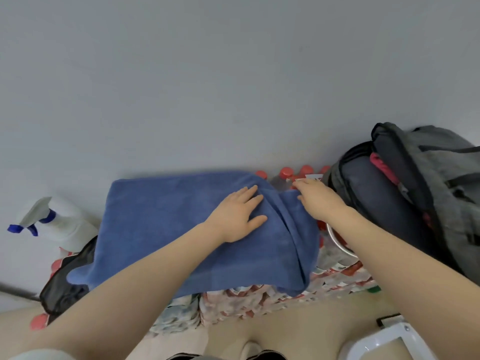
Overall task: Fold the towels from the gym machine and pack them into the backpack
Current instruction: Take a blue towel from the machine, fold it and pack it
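The blue towel [166,229] lies spread over shrink-wrapped packs of red-capped bottles [285,294]. The left hand [237,215] rests flat and released on it. The right hand [318,197] pinches the towel's far right corner, just beside the open grey backpack [441,193].

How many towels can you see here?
1: a blue towel spread over packs of bottles, under the left hand, right hand at its edge. Others may be hidden inside the backpack.
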Tool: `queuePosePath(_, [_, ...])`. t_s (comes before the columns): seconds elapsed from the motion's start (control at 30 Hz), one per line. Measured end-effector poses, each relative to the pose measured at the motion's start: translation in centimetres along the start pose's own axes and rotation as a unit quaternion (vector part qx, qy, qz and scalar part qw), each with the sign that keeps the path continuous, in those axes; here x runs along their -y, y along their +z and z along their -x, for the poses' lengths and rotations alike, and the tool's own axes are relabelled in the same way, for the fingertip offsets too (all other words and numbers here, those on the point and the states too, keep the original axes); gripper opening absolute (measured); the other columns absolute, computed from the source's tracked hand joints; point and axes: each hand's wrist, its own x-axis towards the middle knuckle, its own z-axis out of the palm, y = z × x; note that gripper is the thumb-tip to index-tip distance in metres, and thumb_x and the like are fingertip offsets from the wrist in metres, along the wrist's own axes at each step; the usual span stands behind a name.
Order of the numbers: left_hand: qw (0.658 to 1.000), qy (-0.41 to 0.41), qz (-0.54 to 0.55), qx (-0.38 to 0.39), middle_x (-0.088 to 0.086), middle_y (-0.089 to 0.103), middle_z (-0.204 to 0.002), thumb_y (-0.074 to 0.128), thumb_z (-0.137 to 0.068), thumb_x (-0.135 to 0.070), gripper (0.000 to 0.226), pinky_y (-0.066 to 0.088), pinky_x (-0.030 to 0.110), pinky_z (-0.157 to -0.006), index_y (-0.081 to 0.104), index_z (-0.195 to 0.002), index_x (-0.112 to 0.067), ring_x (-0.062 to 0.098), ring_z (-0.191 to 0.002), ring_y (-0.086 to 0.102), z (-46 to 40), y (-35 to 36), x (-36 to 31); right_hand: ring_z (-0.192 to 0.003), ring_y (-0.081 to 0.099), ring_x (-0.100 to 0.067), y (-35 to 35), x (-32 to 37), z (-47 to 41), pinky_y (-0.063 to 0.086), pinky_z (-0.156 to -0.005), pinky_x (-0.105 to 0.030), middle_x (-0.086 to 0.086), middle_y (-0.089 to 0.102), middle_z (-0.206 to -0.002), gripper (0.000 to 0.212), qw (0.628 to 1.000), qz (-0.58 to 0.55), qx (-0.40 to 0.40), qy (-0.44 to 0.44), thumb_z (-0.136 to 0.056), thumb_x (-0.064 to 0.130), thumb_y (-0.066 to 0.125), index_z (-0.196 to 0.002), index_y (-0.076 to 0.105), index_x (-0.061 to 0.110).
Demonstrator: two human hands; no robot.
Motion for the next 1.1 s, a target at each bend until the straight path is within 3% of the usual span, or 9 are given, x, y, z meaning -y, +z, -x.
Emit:
queuePosePath(0.27, [0.995, -0.069, -0.062, 0.028, -0.002, -0.007, -0.157, 0.028, -0.076, -0.078, 0.096, -0.004, 0.034, -0.118, -0.005, -0.147, -0.024, 0.018, -0.145, -0.007, -1.3, 1.8, -0.4, -0.118, 0.044, -0.032, -1.6, -0.7, -1.3, 0.041, -0.091, -0.038, -0.016, 0.052, -0.124, 0.028, 0.993, 0.104, -0.049, -0.007, -0.094, 0.016, 0.045, -0.117, 0.054, 0.004])
queuePosePath(0.4, [0.993, -0.093, -0.064, 0.029, -0.004, -0.009, -0.156, 0.032, -0.071, -0.082, 0.105, -0.004, 0.033, -0.118, -0.006, -0.147, -0.02, 0.017, -0.145, -0.007, -1.0, 1.7, -0.1, -0.079, 0.052, -0.026, -5.8, -0.5, -0.9, 0.033, -0.061, -0.031, -0.011, 0.053, -0.071, 0.028, 0.984, -0.151, -0.09, -0.003, -0.09, 0.019, 0.051, -0.066, 0.047, 0.006])
queuePosePath(0.47, [0.993, -0.092, -0.06, 0.032, -0.003, -0.008, -0.157, 0.027, -0.062, -0.087, 0.113, -0.003, 0.032, -0.118, -0.004, -0.148, -0.02, 0.016, -0.145, -0.006, -0.9, 1.4, -0.1, -0.061, 0.046, -0.018, -8.1, 0.4, -0.3, 0.03, -0.053, -0.027, -0.009, 0.045, -0.062, 0.029, 0.929, -0.354, -0.109, -0.023, -0.088, 0.014, 0.054, -0.066, 0.049, -0.004])
queuePosePath(0.53, [0.995, -0.084, -0.039, 0.034, -0.002, -0.004, -0.157, 0.035, -0.067, -0.082, 0.108, 0.001, 0.031, -0.118, 0.002, -0.148, -0.019, 0.017, -0.145, -0.002, -0.8, 0.9, 0.0, -0.045, 0.043, -0.006, -10.1, 2.1, 0.9, 0.034, -0.045, -0.02, -0.006, 0.046, -0.061, 0.018, 0.846, -0.522, -0.085, -0.062, -0.088, 0.01, 0.056, -0.071, 0.055, 0.004])
queuePosePath(0.6, [0.996, -0.088, -0.007, -0.001, -0.003, 0.005, -0.157, 0.045, -0.084, -0.063, 0.084, 0.014, 0.031, -0.117, 0.013, -0.148, -0.018, 0.016, -0.144, 0.008, -0.3, 0.1, 0.4, -0.042, 0.042, -0.004, -11.2, 4.5, 1.8, 0.035, -0.041, -0.017, -0.001, 0.047, -0.06, 0.01, 0.804, -0.582, -0.042, -0.109, -0.087, 0.009, 0.059, -0.079, 0.057, 0.015])
queuePosePath(0.73, [0.985, -0.123, 0.026, -0.116, -0.003, 0.03, -0.149, 0.04, -0.096, -0.034, 0.046, 0.039, 0.035, -0.101, 0.037, -0.139, -0.016, 0.019, -0.133, 0.034, 2.7, -2.0, 2.5, -0.033, 0.042, -0.003, -11.1, 10.0, 1.8, 0.036, -0.036, -0.016, 0.009, 0.048, -0.042, 0.01, 0.802, -0.572, 0.007, -0.172, -0.086, 0.009, 0.061, -0.08, 0.057, 0.016])
queuePosePath(0.93, [0.953, -0.217, 0.078, -0.197, 0.007, 0.049, -0.131, 0.038, -0.092, -0.006, 0.035, 0.038, 0.032, -0.094, 0.053, -0.124, -0.009, 0.025, -0.118, 0.047, 10.5, -4.4, 10.7, -0.046, 0.056, -0.004, -10.2, 19.9, 0.2, 0.047, -0.049, -0.015, 0.006, 0.061, -0.057, 0.015, 0.777, -0.58, 0.109, -0.219, -0.088, 0.01, 0.059, -0.075, 0.058, 0.016])
queuePosePath(1.0, [0.929, -0.269, 0.121, -0.223, 0.011, 0.051, -0.127, 0.036, -0.093, -0.003, 0.034, 0.035, 0.029, -0.09, 0.053, -0.121, -0.005, 0.03, -0.114, 0.05, 12.8, -4.9, 13.5, -0.065, 0.061, -0.007, -10.0, 23.1, -0.5, 0.05, -0.061, -0.019, 0.002, 0.065, -0.077, 0.007, 0.779, -0.549, 0.176, -0.247, -0.088, 0.01, 0.058, -0.086, 0.06, 0.017])
queuePosePath(1.1, [0.883, -0.345, 0.209, -0.24, 0.012, 0.052, -0.128, 0.031, -0.094, -0.001, 0.035, 0.033, 0.023, -0.088, 0.05, -0.124, -0.003, 0.028, -0.115, 0.05, 14.8, -5.2, 17.1, -0.087, 0.06, -0.007, -8.4, 27.4, -2.0, 0.048, -0.068, -0.019, 0.007, 0.066, -0.093, 0.027, 0.819, -0.44, 0.237, -0.282, -0.086, 0.0, 0.055, -0.108, 0.056, 0.015])
